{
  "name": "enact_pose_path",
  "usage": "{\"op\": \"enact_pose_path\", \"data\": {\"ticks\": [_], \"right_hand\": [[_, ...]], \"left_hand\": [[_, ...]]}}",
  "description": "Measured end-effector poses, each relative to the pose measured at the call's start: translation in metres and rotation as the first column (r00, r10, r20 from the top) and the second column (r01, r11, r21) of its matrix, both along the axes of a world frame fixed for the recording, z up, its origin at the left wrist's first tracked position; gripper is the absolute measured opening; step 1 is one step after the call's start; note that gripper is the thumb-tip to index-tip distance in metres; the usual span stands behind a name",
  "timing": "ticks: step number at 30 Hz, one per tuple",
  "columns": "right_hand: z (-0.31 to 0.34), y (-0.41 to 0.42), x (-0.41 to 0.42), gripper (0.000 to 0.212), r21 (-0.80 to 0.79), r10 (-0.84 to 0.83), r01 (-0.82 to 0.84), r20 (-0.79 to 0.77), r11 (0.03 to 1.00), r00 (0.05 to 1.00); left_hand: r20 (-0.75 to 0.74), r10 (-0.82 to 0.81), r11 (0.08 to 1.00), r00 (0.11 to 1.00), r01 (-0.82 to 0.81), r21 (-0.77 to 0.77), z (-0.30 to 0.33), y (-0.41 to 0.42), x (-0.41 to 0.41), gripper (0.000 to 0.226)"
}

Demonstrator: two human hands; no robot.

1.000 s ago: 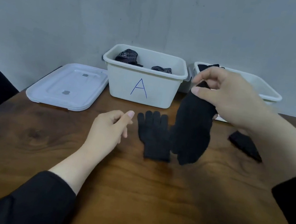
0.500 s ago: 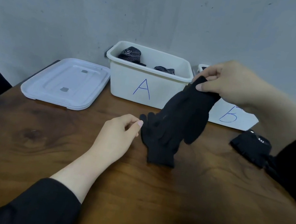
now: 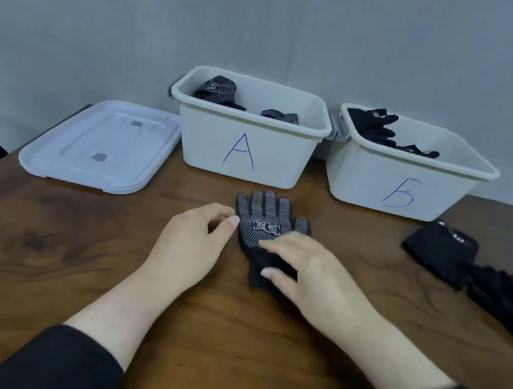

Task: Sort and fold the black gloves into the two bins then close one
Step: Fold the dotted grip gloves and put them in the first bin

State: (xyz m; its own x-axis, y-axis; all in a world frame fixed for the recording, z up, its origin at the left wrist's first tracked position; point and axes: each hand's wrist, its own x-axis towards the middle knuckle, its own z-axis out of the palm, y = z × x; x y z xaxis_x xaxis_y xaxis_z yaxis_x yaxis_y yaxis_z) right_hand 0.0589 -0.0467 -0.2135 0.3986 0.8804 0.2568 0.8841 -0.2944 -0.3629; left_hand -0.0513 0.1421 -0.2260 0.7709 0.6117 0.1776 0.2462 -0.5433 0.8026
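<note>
now laid flat on the dark brown wooden table (image 3: 38,261), dotted palm up, fingers toward the bins: the black knit glove with white grip dots (image 3: 268,226), no longer dangling from the right hand as half a second back. pressed down at the cuff end by the right hand (image 3: 307,268), fingers straight and spread, nothing gripped. flanked on its other edge by the left hand (image 3: 198,239), loosely curled, thumb tip just at the glove's side, holding nothing, much where it waited before. likely stacked over a second glove seen lying there earlier, though hidden now, so cannot tell.

meaning, probably: smoothing done or nearly so, folding next, then into the white plastic bin marked a (image 3: 245,146), already holding similar dotted gloves. behind and right, touching clips with it, the white plastic bin marked b (image 3: 406,186), with plain black gloves inside. more black gloves with small white lettering (image 3: 458,258) heaped at the table's right edge, well apart from the hands, not yet sorted. left of bin a, the white plastic lid (image 3: 99,144) resting flat, neither bin closed yet.
</note>
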Motion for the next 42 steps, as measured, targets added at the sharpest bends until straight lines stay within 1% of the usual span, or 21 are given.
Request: {"op": "enact_pose_path", "data": {"ticks": [2,3,7,9,11,12,14,17,19,21,23,24,27,30,31,32,34,37,38,40,42], "right_hand": [[-0.015,-0.011,-0.007,0.042,0.055,-0.062,0.069,-0.121,0.996,0.991],[-0.019,-0.015,-0.007,0.041,0.084,-0.083,0.097,-0.146,0.992,0.986],[-0.030,-0.018,-0.003,0.021,0.154,-0.093,0.113,-0.133,0.982,0.987],[-0.033,-0.017,-0.002,0.019,0.162,-0.105,0.119,-0.094,0.979,0.990],[-0.032,-0.016,-0.004,0.023,0.127,-0.079,0.082,-0.030,0.988,0.996],[-0.031,-0.017,-0.004,0.030,0.093,-0.047,0.049,-0.018,0.994,0.999],[-0.025,-0.021,-0.002,0.045,0.065,0.016,-0.012,-0.065,0.998,0.998],[-0.018,-0.033,0.016,0.047,0.066,0.045,-0.036,-0.148,0.997,0.988],[-0.020,-0.040,0.027,0.050,0.004,0.077,-0.077,-0.149,0.997,0.986],[-0.025,-0.042,0.030,0.048,-0.006,0.081,-0.083,-0.153,0.997,0.985],[-0.030,-0.040,0.027,0.040,0.015,0.069,-0.068,-0.087,0.998,0.994],[-0.032,-0.037,0.025,0.035,0.023,0.059,-0.058,-0.035,0.998,0.998],[-0.031,-0.030,0.023,0.023,0.037,0.033,-0.035,0.038,0.999,0.999],[-0.026,-0.029,0.022,0.021,0.055,0.031,-0.029,-0.030,0.998,0.999],[-0.024,-0.030,0.023,0.019,0.062,0.034,-0.030,-0.062,0.998,0.997],[-0.023,-0.031,0.022,0.016,0.070,0.040,-0.034,-0.089,0.997,0.995],[-0.021,-0.032,0.022,0.014,0.070,0.048,-0.041,-0.110,0.997,0.993],[-0.022,-0.029,0.022,0.037,0.013,0.031,-0.030,-0.107,0.999,0.994],[-0.024,-0.028,0.023,0.039,0.016,0.018,-0.017,-0.099,1.000,0.995],[-0.024,-0.027,0.023,0.026,0.087,-0.030,0.038,-0.089,0.996,0.996],[-0.019,-0.029,0.019,0.022,0.155,-0.088,0.115,-0.168,0.981,0.982]], "left_hand": [[-0.028,-0.023,0.999,0.999,0.024,0.021,-0.002,-0.001,0.000,0.028],[-0.045,-0.037,0.998,0.998,0.039,0.042,-0.003,-0.002,0.001,0.030],[-0.140,-0.089,0.972,0.986,0.117,0.206,-0.011,-0.005,0.004,0.037],[-0.188,-0.103,0.950,0.977,0.153,0.273,-0.014,-0.007,0.007,0.038],[-0.219,-0.101,0.933,0.970,0.169,0.318,-0.016,-0.009,0.009,0.039],[-0.233,-0.096,0.927,0.968,0.172,0.332,-0.016,-0.009,0.010,0.040],[-0.249,-0.092,0.922,0.964,0.177,0.345,-0.015,-0.009,0.011,0.042],[-0.234,-0.117,0.926,0.965,0.192,0.326,-0.013,-0.007,0.012,0.045],[-0.191,-0.179,0.923,0.965,0.232,0.307,-0.012,-0.004,0.009,0.045],[-0.177,-0.308,0.882,0.935,0.350,0.315,-0.011,0.001,0.007,0.034],[-0.202,-0.415,0.829,0.887,0.461,0.317,-0.011,0.005,0.005,0.019],[-0.209,-0.441,0.819,0.873,0.487,0.303,-0.011,0.007,0.004,0.019],[-0.213,-0.473,0.801,0.855,0.518,0.300,-0.010,0.008,0.002,0.040],[-0.269,-0.514,0.749,0.815,0.579,0.322,-0.008,0.002,0.003,0.066],[-0.286,-0.517,0.734,0.807,0.589,0.338,-0.009,0.000,0.004,0.068],[-0.279,-0.516,0.725,0.810,0.587,0.362,-0.010,0.000,0.005,0.063],[-0.222,-0.509,0.727,0.831,0.554,0.406,-0.012,0.001,0.006,0.042],[-0.125,-0.502,0.774,0.856,0.509,0.376,-0.007,0.001,0.006,0.022],[-0.120,-0.499,0.784,0.858,0.506,0.361,-0.004,-0.001,0.006,0.020],[-0.134,-0.467,0.805,0.874,0.483,0.345,0.002,-0.004,0.004,0.019],[-0.148,-0.418,0.837,0.896,0.444,0.320,0.006,-0.007,0.000,0.026]]}}
